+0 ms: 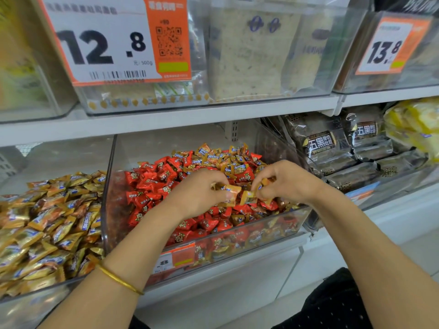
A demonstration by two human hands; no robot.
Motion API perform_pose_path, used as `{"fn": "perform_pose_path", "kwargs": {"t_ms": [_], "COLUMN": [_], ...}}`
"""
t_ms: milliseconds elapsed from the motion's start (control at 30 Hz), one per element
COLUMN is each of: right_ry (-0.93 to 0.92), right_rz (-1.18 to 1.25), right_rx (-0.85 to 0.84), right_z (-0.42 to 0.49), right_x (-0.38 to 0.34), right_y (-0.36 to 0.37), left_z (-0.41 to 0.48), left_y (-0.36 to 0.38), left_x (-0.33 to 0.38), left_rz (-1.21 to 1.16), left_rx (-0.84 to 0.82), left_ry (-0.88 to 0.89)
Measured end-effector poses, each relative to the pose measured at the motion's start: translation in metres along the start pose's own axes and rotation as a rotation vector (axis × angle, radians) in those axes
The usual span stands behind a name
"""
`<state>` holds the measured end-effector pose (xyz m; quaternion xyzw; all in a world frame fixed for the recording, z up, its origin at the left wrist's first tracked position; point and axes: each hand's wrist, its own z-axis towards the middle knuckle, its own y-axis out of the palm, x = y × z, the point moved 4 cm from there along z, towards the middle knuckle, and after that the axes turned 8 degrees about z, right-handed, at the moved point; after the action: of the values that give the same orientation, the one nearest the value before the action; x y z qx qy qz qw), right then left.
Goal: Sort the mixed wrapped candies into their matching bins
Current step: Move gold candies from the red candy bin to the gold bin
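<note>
Head view, left hand pinching gold candies over the clear bin, right hand just beside — also pinching gold wrappers, red candies beneath both hands.

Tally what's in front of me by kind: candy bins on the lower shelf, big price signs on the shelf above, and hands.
Candy bins: 2, the all-gold bin and the mixed bin.
Big price signs: 2, the 12.8 sign and the 13.8 sign.
Hands: 2, left hand and right hand, both pinching gold candies.
Total: 6.
</note>
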<state>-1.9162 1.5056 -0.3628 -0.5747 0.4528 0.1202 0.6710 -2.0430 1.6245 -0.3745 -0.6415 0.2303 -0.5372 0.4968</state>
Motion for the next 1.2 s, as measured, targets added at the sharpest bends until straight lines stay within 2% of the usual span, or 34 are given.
{"fn": "perform_pose_path", "kwargs": {"t_ms": [200, 333, 400, 500, 633, 733, 800, 867, 967, 1100, 1200], "right_ry": [0.013, -0.097, -0.182, -0.311, -0.393, -0.337, -0.24, -0.198, -0.201, -0.191, -0.103], "right_rz": [0.399, 0.606, 0.637, 0.567, 0.269, 0.09, 0.17, 0.308, 0.56, 0.608, 0.622], "right_rx": [0.071, 0.088, 0.08, -0.028, -0.067, -0.213, -0.29, -0.255, -0.181, -0.018, 0.131], "right_z": [-0.002, 0.0, 0.001, 0.003, 0.027, 0.042, 0.048, 0.049, 0.046, 0.028, 0.017], "right_x": [-0.032, -0.077, -0.106, -0.158, -0.218, -0.24, -0.239, -0.23, -0.206, -0.156, -0.1], "right_y": [0.008, 0.036, 0.057, 0.098, 0.156, 0.187, 0.192, 0.185, 0.163, 0.117, 0.074], "left_z": [-0.041, -0.085, -0.109, -0.144, -0.169, -0.174, -0.179, -0.184, -0.18, -0.144, -0.106], "left_y": [-0.053, -0.092, -0.108, -0.128, -0.141, -0.137, -0.14, -0.144, -0.144, -0.119, -0.092], "left_x": [-0.012, -0.034, -0.057, -0.102, -0.143, -0.159, -0.162, -0.16, -0.132, -0.081, -0.039], "left_rz": [-0.2, -0.243, -0.294, -0.342, -0.179, -0.537, -0.662, -0.572, -0.404, -0.288, -0.195], "left_rx": [0.192, 0.333, 0.38, 0.482, 0.643, 0.646, 0.685, 0.744, 0.816, 0.68, 0.533], "left_ry": [-0.052, -0.107, -0.206, -0.376, -0.533, -0.615, -0.643, -0.623, -0.451, -0.17, 0.002]}}
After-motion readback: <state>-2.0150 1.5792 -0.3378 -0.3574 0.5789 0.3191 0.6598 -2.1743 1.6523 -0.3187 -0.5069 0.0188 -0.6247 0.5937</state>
